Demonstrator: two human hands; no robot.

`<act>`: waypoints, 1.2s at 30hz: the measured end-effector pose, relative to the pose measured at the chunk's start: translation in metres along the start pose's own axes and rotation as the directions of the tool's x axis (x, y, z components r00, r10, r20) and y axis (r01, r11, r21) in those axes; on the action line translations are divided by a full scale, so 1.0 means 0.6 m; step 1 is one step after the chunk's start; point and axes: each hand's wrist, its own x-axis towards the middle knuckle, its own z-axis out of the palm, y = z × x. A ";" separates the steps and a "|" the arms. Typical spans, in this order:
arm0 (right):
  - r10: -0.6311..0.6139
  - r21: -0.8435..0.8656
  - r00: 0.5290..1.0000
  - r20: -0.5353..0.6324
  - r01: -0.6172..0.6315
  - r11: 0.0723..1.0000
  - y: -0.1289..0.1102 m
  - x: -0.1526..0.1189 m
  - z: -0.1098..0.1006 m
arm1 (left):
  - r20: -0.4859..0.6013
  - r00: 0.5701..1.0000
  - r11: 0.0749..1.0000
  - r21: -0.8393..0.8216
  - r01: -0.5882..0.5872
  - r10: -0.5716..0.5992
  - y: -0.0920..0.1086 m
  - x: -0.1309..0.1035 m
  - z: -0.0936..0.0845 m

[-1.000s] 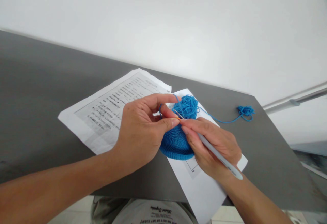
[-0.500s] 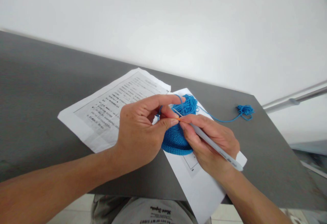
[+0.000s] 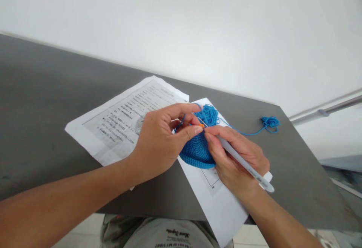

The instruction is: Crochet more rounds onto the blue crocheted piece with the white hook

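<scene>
My left hand (image 3: 162, 136) pinches the upper edge of a round blue crochet piece (image 3: 198, 150), with blue yarn looped over its raised index finger. Closed around a grey-handled crochet hook (image 3: 243, 161) is my right hand (image 3: 240, 157); the hook's thin metal tip lies at the left fingertips. Between the two hands a small orange bit (image 3: 201, 125) shows at the edge of the work. Behind the fingers sits a loose heap of blue yarn (image 3: 209, 115). Where the hook tip enters the stitches is hidden.
A printed sheet (image 3: 113, 121) lies at the left on the dark table (image 3: 56, 89). Another white sheet (image 3: 223, 210) is under the hands. A small yarn tangle (image 3: 270, 123), joined by a strand, rests at the right. A white wall stands behind, with a metal bar (image 3: 325, 113) at the right.
Both hands, the hook and the blue piece have shifted slightly to the right. More of the orange bit shows between the fingertips.
</scene>
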 end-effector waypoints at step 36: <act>0.062 0.183 0.996 0.062 -0.073 0.980 0.033 -0.009 0.008 | 0.385 0.920 0.394 0.858 -0.328 -0.072 0.013 0.041 -0.058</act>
